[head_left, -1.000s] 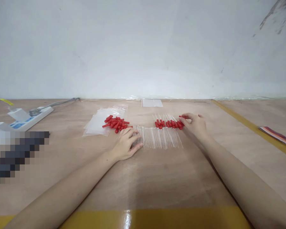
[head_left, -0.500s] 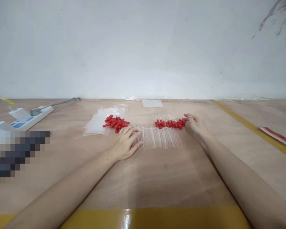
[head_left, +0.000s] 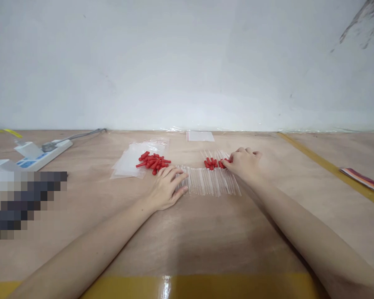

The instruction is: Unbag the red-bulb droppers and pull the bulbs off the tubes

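Note:
My left hand [head_left: 167, 187] rests over the left end of a row of thin clear tubes [head_left: 213, 182], fingers apart and lightly bent. Just beyond it is a loose heap of red rubber dropper bulbs [head_left: 153, 162], partly on clear plastic bags. At the far edge of the tube row lies a second group of red rubber bulbs [head_left: 211, 163], with more thin tubes [head_left: 216, 154] sticking out behind them. My right hand [head_left: 245, 165] reaches over this group's right end, its fingers curled and thumb against the bulbs. The hand hides the bulbs at that end.
Clear plastic bags [head_left: 127, 162] are stacked at the left of the wooden table. Another small bag [head_left: 200, 136] lies near the wall. Far left are a white power strip [head_left: 51, 153] with plugs and a blurred dark object. A printed packet [head_left: 364, 180] lies at the right edge.
My right hand has moved left, from beside the right end of the bulb group onto it, and its fingers have curled. My left hand stays on the tubes.

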`<action>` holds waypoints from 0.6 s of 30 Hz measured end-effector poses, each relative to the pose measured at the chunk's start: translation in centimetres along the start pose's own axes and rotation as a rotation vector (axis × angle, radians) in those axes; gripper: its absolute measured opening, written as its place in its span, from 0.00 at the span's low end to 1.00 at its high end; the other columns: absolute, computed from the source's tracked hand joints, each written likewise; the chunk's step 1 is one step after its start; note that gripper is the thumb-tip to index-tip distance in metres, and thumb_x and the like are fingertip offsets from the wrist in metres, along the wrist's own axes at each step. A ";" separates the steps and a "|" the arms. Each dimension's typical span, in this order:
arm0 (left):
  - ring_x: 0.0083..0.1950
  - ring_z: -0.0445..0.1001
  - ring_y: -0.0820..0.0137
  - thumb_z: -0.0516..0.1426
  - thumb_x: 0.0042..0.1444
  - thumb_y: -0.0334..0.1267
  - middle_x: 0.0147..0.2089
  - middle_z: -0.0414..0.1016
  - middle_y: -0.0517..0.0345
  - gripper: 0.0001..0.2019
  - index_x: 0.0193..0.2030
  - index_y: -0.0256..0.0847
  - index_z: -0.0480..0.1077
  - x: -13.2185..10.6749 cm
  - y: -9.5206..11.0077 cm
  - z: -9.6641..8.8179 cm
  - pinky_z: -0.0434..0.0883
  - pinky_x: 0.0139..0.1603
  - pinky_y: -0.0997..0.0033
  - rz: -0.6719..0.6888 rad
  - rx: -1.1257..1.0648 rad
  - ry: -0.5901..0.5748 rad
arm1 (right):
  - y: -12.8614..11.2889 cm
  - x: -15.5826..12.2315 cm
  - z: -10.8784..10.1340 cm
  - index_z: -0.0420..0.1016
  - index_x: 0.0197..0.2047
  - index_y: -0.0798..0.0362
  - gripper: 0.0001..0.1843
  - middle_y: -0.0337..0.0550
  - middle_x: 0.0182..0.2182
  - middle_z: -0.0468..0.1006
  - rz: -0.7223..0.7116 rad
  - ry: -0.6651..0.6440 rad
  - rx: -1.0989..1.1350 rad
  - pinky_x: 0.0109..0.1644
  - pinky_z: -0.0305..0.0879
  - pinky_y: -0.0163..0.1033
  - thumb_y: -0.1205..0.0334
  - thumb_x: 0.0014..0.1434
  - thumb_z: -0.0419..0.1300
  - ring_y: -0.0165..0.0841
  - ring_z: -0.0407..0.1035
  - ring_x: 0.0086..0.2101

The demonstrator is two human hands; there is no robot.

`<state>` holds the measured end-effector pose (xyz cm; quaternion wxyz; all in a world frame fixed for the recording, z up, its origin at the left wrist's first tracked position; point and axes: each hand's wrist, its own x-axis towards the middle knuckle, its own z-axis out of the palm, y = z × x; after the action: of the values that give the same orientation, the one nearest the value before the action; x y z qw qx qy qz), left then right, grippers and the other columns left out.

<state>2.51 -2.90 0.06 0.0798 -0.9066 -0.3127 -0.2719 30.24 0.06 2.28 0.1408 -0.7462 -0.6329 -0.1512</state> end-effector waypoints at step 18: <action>0.56 0.61 0.60 0.50 0.57 0.33 0.53 0.68 0.51 0.18 0.54 0.45 0.63 0.5 0.5 0.0 0.48 0.58 0.49 0.048 0.207 0.204 | -3.8 -6.0 -0.7 0.68 0.29 0.53 0.10 0.38 0.27 0.75 -0.653 0.317 0.508 0.47 0.48 0.41 0.57 0.58 0.54 0.31 0.64 0.33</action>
<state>3.08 -3.02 0.36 0.2106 -0.8685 -0.3074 -0.3270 25.52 -4.98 0.57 0.3600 -0.4165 -0.8230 -0.1400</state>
